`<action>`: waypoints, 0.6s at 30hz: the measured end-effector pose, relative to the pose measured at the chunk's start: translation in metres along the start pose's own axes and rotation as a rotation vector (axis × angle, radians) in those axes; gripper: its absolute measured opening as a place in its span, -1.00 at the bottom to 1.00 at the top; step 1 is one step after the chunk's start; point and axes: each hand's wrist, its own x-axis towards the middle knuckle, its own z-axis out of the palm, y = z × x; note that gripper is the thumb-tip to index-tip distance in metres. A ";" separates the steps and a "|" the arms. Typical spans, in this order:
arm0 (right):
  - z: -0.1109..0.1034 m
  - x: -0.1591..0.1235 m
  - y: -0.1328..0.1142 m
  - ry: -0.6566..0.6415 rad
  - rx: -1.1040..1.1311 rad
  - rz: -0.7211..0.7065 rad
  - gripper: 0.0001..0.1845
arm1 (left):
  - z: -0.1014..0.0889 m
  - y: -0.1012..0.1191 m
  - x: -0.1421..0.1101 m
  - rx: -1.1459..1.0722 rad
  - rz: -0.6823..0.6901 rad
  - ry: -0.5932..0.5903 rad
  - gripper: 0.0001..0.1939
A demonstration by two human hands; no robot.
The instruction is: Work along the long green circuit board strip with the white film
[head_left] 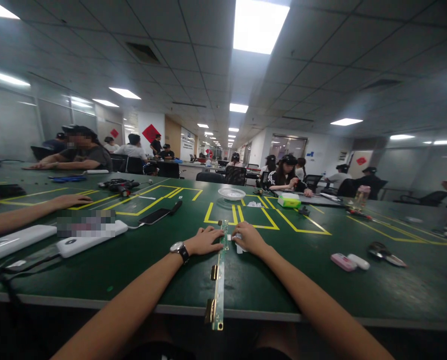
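A long, narrow green circuit board (220,285) points away from me, its near end reaching past the table's front edge. Gold-coloured flaps (210,310) stick out along its left side. My left hand (207,240), with a watch on the wrist, holds the far part of the board by its left edge, thumb and fingers touching it. On the other side, my right hand (250,238) has bent fingers closed at a small white piece (230,237) against the board. Beneath those fingers, partly hidden, lies a white scrap (240,248).
A white round basket (231,193) stands ahead on the green table (163,280). Leftward lie a phone (154,216) and a white power strip-like device (91,240), near another person's hand (71,201). Rightward are a pink case (343,261) and a green-and-white box (289,201).
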 end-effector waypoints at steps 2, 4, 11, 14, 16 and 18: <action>-0.001 -0.002 -0.002 -0.042 -0.053 0.035 -0.87 | 0.000 0.000 0.000 0.001 0.001 -0.001 -0.50; -0.001 -0.004 -0.004 -0.082 -0.047 0.039 -0.82 | 0.001 0.000 0.000 0.002 0.002 0.004 -0.50; -0.013 -0.009 -0.003 -0.143 0.076 -0.135 -0.69 | -0.001 0.002 -0.001 0.011 -0.003 -0.017 -0.49; -0.017 -0.010 0.001 -0.169 0.106 -0.212 -0.63 | -0.003 0.004 -0.001 0.030 -0.008 -0.049 -0.51; -0.017 -0.010 0.003 -0.174 0.117 -0.230 -0.60 | -0.005 0.005 -0.002 0.036 -0.011 -0.062 -0.50; -0.016 -0.009 0.003 -0.176 0.123 -0.235 -0.56 | -0.006 0.006 -0.002 0.034 -0.013 -0.067 -0.50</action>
